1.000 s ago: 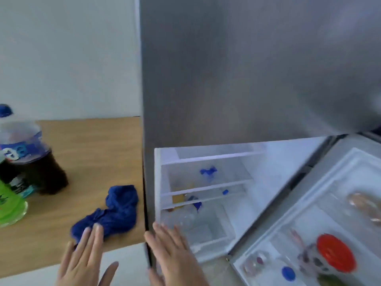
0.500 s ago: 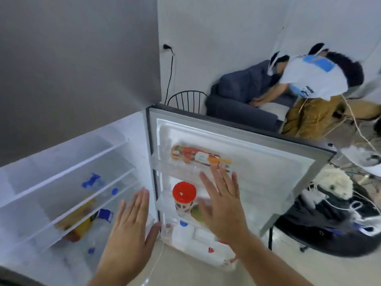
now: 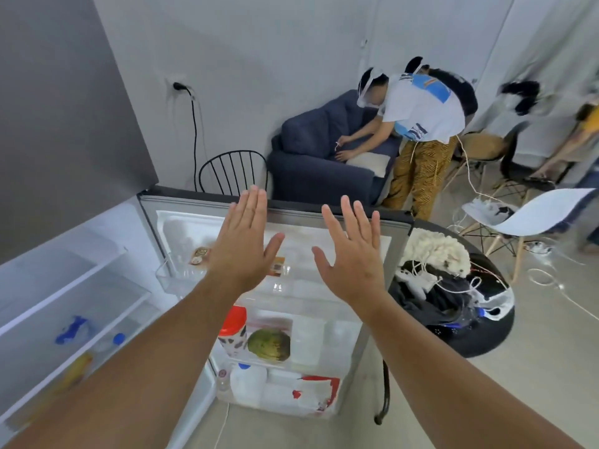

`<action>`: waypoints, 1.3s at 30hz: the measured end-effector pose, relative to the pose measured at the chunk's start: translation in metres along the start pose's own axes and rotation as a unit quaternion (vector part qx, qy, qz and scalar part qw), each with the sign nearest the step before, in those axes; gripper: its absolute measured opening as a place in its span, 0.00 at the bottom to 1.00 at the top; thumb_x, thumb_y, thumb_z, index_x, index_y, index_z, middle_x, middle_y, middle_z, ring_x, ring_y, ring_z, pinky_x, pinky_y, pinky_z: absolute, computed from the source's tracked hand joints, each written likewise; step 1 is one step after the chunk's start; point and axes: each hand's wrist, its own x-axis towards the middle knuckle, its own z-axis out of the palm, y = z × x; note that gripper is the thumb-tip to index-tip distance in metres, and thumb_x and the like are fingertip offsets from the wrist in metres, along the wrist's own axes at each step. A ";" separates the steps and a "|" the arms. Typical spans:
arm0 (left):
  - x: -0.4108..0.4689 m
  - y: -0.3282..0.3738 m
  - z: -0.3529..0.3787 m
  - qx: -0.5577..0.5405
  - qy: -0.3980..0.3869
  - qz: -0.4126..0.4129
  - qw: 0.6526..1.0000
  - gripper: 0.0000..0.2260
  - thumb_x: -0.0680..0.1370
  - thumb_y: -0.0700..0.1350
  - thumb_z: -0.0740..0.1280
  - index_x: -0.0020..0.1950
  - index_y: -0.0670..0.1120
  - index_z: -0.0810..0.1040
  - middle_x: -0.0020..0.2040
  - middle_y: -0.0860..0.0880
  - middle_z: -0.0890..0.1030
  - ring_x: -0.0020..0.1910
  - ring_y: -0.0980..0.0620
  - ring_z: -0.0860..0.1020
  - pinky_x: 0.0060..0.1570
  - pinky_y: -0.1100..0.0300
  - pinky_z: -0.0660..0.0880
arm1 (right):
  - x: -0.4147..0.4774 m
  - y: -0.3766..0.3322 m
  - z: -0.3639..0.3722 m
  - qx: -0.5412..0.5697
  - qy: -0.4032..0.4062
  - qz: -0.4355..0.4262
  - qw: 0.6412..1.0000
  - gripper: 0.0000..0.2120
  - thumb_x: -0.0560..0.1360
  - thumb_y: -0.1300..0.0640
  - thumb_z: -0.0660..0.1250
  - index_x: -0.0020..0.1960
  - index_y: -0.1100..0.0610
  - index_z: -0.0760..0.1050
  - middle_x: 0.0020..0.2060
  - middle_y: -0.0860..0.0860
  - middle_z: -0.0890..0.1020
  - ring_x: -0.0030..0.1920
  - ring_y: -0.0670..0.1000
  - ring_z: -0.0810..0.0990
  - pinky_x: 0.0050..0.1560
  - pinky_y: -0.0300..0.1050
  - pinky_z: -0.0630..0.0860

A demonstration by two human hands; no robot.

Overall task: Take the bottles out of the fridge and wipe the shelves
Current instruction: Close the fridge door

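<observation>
The fridge door [image 3: 382, 222] stands open in front of me, its racks facing up at me. My left hand [image 3: 241, 244] and my right hand [image 3: 351, 254] are stretched flat over the door, fingers apart, holding nothing. A red-lidded jar [image 3: 231, 328], a green round fruit [image 3: 269, 345] and a white jug with a blue cap [image 3: 248, 380] sit in the door racks. At lower left the fridge shelves [image 3: 74, 306] hold bottles with blue caps [image 3: 118, 338] and a yellow bottle [image 3: 79, 371], partly hidden by my left arm.
A round black table [image 3: 486, 338] with cloths and cables stands right of the door. Behind it are a white chair [image 3: 531, 215], a black wire chair [image 3: 233, 170] and a blue sofa [image 3: 324, 163] with a person bent over it. Cables lie on the floor.
My view has swung right, from the wooden counter and fridge interior to the open door. Both hands have risen and reached farther out over the door.
</observation>
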 end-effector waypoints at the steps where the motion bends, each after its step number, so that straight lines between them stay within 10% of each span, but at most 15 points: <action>1: 0.005 0.000 0.002 0.000 -0.005 0.008 1.000 0.35 0.81 0.65 0.40 0.82 0.46 0.38 0.83 0.47 0.40 0.81 0.49 0.38 0.79 0.49 0.42 | 0.001 0.004 0.000 -0.009 0.001 0.018 1.000 0.34 0.77 0.39 0.59 0.79 0.49 0.56 0.80 0.56 0.53 0.80 0.57 0.47 0.78 0.61 0.44; 8: 0.010 -0.004 0.026 -0.013 -0.010 0.005 1.000 0.37 0.80 0.69 0.37 0.82 0.48 0.44 0.84 0.47 0.49 0.82 0.47 0.44 0.79 0.45 0.46 | -0.003 0.032 0.002 -0.060 -0.028 0.066 0.996 0.37 0.76 0.30 0.52 0.80 0.44 0.48 0.80 0.51 0.56 0.80 0.56 0.49 0.77 0.62 0.43; 24: -0.023 0.018 0.011 -0.083 0.036 -0.079 0.993 0.32 0.82 0.64 0.43 0.81 0.47 0.55 0.82 0.48 0.57 0.81 0.50 0.49 0.79 0.51 0.49 | -0.043 0.049 -0.046 -0.048 -0.017 0.035 0.998 0.30 0.79 0.36 0.55 0.76 0.50 0.65 0.68 0.57 0.75 0.71 0.57 0.69 0.76 0.57 0.55; 32: -0.075 0.051 -0.025 -0.185 0.089 -0.205 0.957 0.35 0.79 0.70 0.45 0.78 0.48 0.59 0.78 0.51 0.63 0.77 0.52 0.61 0.74 0.46 0.65 | -0.106 0.020 -0.096 0.008 0.011 -0.105 0.994 0.27 0.73 0.45 0.63 0.66 0.58 0.78 0.49 0.58 0.83 0.47 0.59 0.81 0.53 0.56 0.71; 36: -0.107 0.054 -0.052 -0.212 0.060 -0.259 0.940 0.35 0.80 0.68 0.50 0.81 0.49 0.55 0.80 0.52 0.60 0.78 0.54 0.60 0.75 0.53 0.59 | -0.129 -0.021 -0.107 0.120 -0.008 -0.189 0.975 0.30 0.67 0.38 0.64 0.57 0.58 0.84 0.38 0.53 0.81 0.34 0.55 0.79 0.44 0.50 0.71; 39: -0.140 0.046 -0.085 -0.249 -0.004 -0.277 0.928 0.29 0.84 0.59 0.54 0.83 0.53 0.49 0.82 0.57 0.52 0.80 0.58 0.52 0.75 0.62 0.49 | -0.137 -0.054 -0.101 0.282 -0.011 -0.276 0.919 0.33 0.66 0.34 0.70 0.68 0.45 0.74 0.41 0.47 0.76 0.33 0.48 0.78 0.46 0.38 0.73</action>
